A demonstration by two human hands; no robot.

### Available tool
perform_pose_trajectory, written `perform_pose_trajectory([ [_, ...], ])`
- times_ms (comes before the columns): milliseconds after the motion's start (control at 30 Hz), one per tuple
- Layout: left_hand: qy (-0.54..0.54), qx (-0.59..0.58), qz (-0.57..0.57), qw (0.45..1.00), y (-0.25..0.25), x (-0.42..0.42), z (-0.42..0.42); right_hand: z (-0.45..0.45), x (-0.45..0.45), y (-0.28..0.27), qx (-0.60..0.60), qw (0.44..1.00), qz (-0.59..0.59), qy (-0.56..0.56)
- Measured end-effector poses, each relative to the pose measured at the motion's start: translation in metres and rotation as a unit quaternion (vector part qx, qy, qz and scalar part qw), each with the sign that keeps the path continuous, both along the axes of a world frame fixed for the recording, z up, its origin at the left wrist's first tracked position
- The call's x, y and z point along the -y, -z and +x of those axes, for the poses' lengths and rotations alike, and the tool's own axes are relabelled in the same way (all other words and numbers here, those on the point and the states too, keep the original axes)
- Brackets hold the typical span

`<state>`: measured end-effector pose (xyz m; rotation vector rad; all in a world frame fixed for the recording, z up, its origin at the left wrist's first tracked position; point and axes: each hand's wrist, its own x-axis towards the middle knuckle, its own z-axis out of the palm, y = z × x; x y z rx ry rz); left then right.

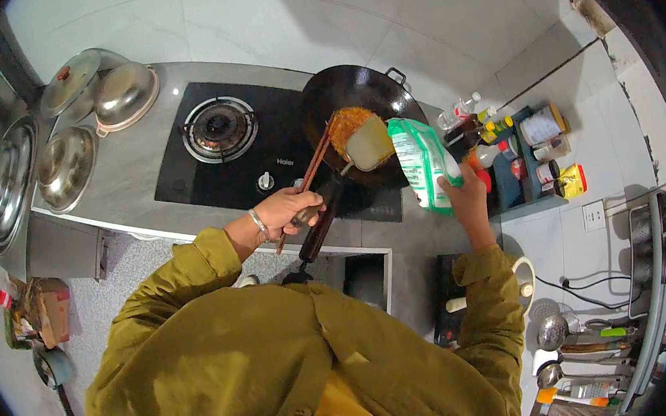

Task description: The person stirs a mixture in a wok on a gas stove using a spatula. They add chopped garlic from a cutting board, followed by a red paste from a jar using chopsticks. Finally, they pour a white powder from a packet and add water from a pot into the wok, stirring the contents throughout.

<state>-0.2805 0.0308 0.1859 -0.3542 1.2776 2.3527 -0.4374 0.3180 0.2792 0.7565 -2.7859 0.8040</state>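
Observation:
My left hand point(291, 210) is closed around a pair of wooden chopsticks point(315, 161) and the handle of a metal spatula point(367, 143). The chopstick tips and the spatula blade rest in orange-red food point(350, 121) inside a black wok point(351, 83). The wok sits over the right side of the stove, its long handle pointing towards me below my left hand. On the right, my right hand point(465, 192) grips a green and white plastic bag point(419, 163), tilted beside the wok's right rim. Whether anything leaves the bag cannot be seen.
A bare gas burner point(219, 129) lies left of the wok on the black glass stove point(186, 180). Metal pots point(126, 92) stand at the far left. Bottles and jars fill a blue-grey rack point(508, 182) right of the wok. Ladles point(552, 331) hang on the right wall.

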Motion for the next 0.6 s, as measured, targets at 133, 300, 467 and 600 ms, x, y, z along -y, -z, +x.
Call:
perform_pose_trajectory([
  [133,-0.011,-0.005,0.0,1.0,0.003,0.0,0.0,0.008,0.014,-0.015,0.009,0.998,-0.061,-0.019],
  [300,-0.011,-0.001,-0.01,1.0,0.002,-0.002,0.0,-0.004,0.009,-0.002,-0.047,0.997,-0.048,-0.029],
  [467,0.002,-0.009,0.01,1.0,0.004,0.0,0.002,-0.009,0.003,0.015,0.006,1.0,0.015,0.012],
  [600,-0.011,0.0,-0.009,1.0,0.006,0.0,0.002,0.0,0.01,0.001,0.001,0.998,-0.067,-0.014],
])
